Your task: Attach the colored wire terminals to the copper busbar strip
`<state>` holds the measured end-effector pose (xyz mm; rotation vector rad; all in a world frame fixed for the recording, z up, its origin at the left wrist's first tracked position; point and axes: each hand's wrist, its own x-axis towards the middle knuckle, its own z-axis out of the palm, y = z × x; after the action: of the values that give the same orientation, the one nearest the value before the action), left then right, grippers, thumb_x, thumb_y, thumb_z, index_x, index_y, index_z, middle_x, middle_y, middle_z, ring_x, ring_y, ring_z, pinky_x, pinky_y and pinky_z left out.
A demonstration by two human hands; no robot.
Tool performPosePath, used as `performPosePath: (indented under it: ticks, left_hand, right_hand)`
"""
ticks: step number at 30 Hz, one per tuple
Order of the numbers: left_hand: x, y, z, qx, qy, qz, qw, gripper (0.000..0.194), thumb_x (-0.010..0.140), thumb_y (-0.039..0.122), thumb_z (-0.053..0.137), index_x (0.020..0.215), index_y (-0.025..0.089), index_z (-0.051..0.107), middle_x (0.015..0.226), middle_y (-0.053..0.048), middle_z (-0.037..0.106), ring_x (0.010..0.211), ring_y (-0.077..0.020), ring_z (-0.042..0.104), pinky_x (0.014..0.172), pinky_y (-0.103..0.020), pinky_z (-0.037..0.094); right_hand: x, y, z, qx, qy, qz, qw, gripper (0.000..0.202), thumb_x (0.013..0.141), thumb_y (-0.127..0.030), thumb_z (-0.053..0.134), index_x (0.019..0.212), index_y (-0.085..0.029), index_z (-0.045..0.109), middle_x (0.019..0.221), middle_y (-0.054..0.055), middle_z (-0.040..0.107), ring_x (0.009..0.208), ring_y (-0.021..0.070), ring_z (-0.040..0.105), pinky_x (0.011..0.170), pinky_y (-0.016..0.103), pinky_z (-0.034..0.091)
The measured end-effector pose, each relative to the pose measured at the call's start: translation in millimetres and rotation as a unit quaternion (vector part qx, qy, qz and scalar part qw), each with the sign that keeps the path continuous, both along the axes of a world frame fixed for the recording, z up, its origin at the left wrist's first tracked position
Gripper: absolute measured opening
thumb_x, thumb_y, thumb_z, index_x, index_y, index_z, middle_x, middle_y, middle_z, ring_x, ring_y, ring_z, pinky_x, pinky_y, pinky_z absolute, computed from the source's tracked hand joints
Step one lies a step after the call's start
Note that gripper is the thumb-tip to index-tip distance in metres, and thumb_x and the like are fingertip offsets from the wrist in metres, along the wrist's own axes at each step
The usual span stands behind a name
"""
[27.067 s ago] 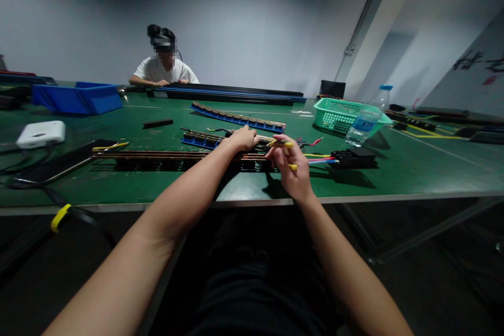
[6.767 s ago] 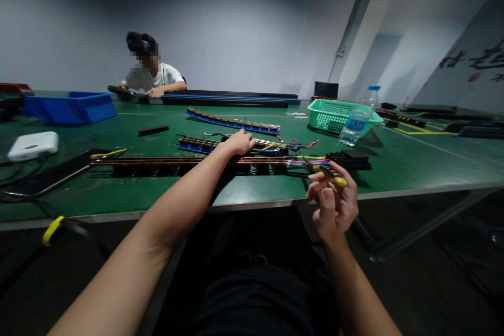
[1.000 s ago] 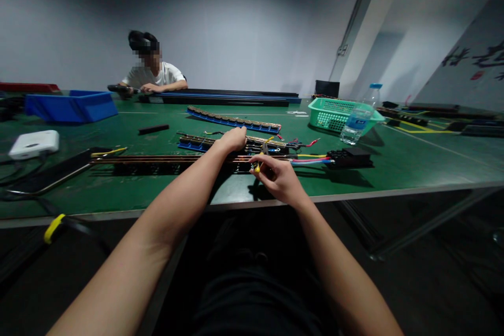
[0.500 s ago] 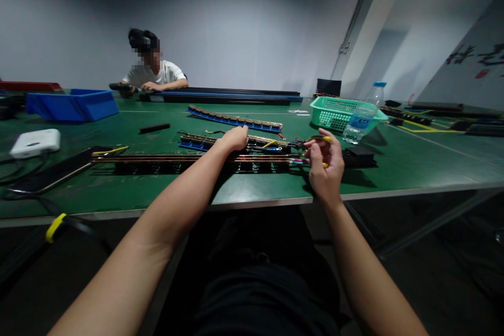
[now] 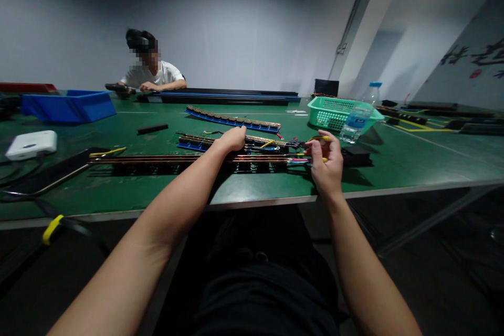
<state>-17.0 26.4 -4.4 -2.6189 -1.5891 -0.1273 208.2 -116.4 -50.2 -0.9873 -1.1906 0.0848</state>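
Observation:
A long dark strip with copper-coloured bars (image 5: 169,159) lies along the front of the green table, pink, white and yellow wires at its right end. Behind it is a shorter blue-based strip with brass-coloured bars (image 5: 192,142). My left hand (image 5: 233,139) is closed over this shorter strip, its fingertips mostly hidden. My right hand (image 5: 327,160) is closed around yellow-handled pliers (image 5: 325,138), whose head points left at the wire ends (image 5: 293,143). The exact contact between pliers and wires is too small to see. Farther back lies another blue-based strip (image 5: 236,119).
A green basket (image 5: 328,114) and a water bottle (image 5: 356,122) stand right of centre. On the left are a blue bin (image 5: 71,107), a white box (image 5: 31,144) and a black slab (image 5: 51,172). Across the table a person (image 5: 151,73) sits beside long dark rails (image 5: 224,95).
The view has shifted slightly, so most things sit a little farther left. Both hands keep nearly the same place and grip.

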Motion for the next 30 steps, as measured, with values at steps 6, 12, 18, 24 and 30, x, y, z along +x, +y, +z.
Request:
performPosePath:
  ticks: [6, 12, 18, 24, 30]
  left_hand:
    - [0, 2, -0.5, -0.003, -0.008, 0.002, 1.0, 0.03, 0.098, 0.01, 0.038, 0.124, 0.012, 0.053, 0.123, -0.019, 0.064, 0.112, -0.0275, 0.063, 0.088, -0.033, 0.05]
    - [1, 3, -0.9, 0.004, -0.005, -0.004, 1.0, 0.03, 0.1, 0.014, 0.037, 0.124, 0.01, 0.053, 0.122, -0.02, 0.065, 0.112, -0.0284, 0.063, 0.088, -0.033, 0.05]
    - [0, 2, -0.7, 0.002, -0.011, 0.001, 1.0, 0.029, 0.1, 0.015, 0.037, 0.124, 0.011, 0.054, 0.124, -0.019, 0.064, 0.113, -0.0279, 0.063, 0.089, -0.033, 0.05]
    - [0, 3, -2.3, 0.004, -0.016, -0.003, 1.0, 0.029, 0.101, 0.017, 0.037, 0.123, 0.01, 0.054, 0.123, -0.02, 0.065, 0.111, -0.0282, 0.064, 0.087, -0.033, 0.05]
    - [1, 2, -1.5, 0.005, -0.016, -0.006, 1.0, 0.03, 0.104, 0.021, 0.034, 0.123, 0.01, 0.054, 0.123, -0.02, 0.065, 0.11, -0.028, 0.064, 0.088, -0.034, 0.049]
  right_hand:
    - [-4, -8, -2.4, -0.093, -0.164, 0.013, 0.982, 0.028, 0.09, -0.035, 0.062, 0.112, -0.021, 0.069, 0.058, -0.006, 0.045, 0.048, 0.009, 0.039, 0.049, 0.023, 0.031]
    - [-8, -12, -1.1, -0.105, -0.225, -0.01, 0.969, 0.028, 0.09, -0.034, 0.06, 0.111, -0.02, 0.072, 0.056, -0.006, 0.046, 0.047, 0.0091, 0.04, 0.05, 0.024, 0.032]
    - [-9, -10, -0.3, -0.055, -0.072, -0.031, 0.995, 0.034, 0.092, -0.042, 0.058, 0.118, -0.02, 0.063, 0.063, -0.004, 0.056, 0.051, 0.0107, 0.051, 0.052, 0.024, 0.043]
    - [-9, -11, 1.2, -0.002, 0.029, -0.033, 0.999, 0.035, 0.094, -0.045, 0.056, 0.118, -0.019, 0.06, 0.086, 0.003, 0.069, 0.054, 0.0116, 0.063, 0.055, 0.027, 0.053]
    - [-26, -35, -2.0, 0.055, 0.029, -0.049, 0.997, 0.034, 0.097, -0.041, 0.054, 0.124, -0.022, 0.061, 0.089, 0.003, 0.069, 0.054, 0.0106, 0.063, 0.054, 0.026, 0.054]
